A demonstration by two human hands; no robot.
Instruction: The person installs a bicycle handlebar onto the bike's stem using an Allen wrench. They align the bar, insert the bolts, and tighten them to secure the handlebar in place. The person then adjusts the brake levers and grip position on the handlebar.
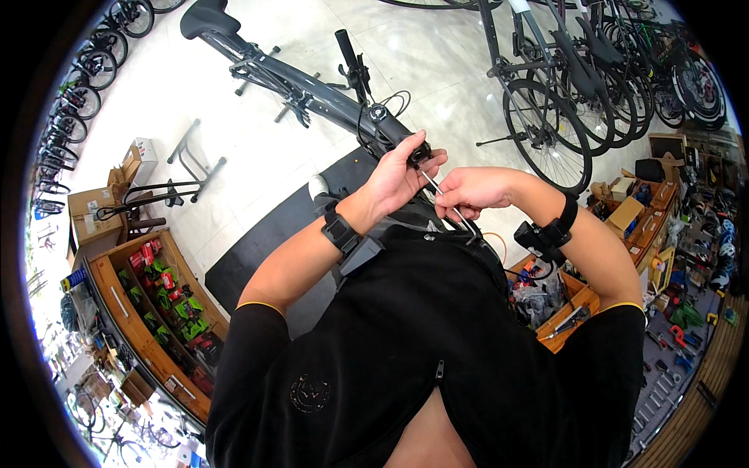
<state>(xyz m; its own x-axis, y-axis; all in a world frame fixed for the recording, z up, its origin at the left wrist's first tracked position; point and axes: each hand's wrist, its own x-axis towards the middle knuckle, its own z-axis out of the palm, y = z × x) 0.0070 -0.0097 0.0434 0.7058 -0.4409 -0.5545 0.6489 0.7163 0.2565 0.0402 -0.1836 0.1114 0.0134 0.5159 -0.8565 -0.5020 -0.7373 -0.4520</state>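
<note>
A dark grey bicycle (300,86) stands ahead of me, its saddle at the far left and its black stem (394,127) toward me. My left hand (394,175) is closed around the near end of the stem, thumb on top and fingertips past its right side. My right hand (480,189) pinches a long silver hex key (456,205), whose far tip is at the stem's front by my left fingers. The bent end of the key comes back close to my shirt. Whether the tip sits inside a bolt is hidden.
A handlebar grip (345,48) points up beyond the stem. A black mat (265,234) lies below. To the left are a metal stand (187,160), cardboard boxes (94,210) and a wooden drawer cabinet (125,300). Parked bicycles (550,129) and an open drawer (573,300) are at the right.
</note>
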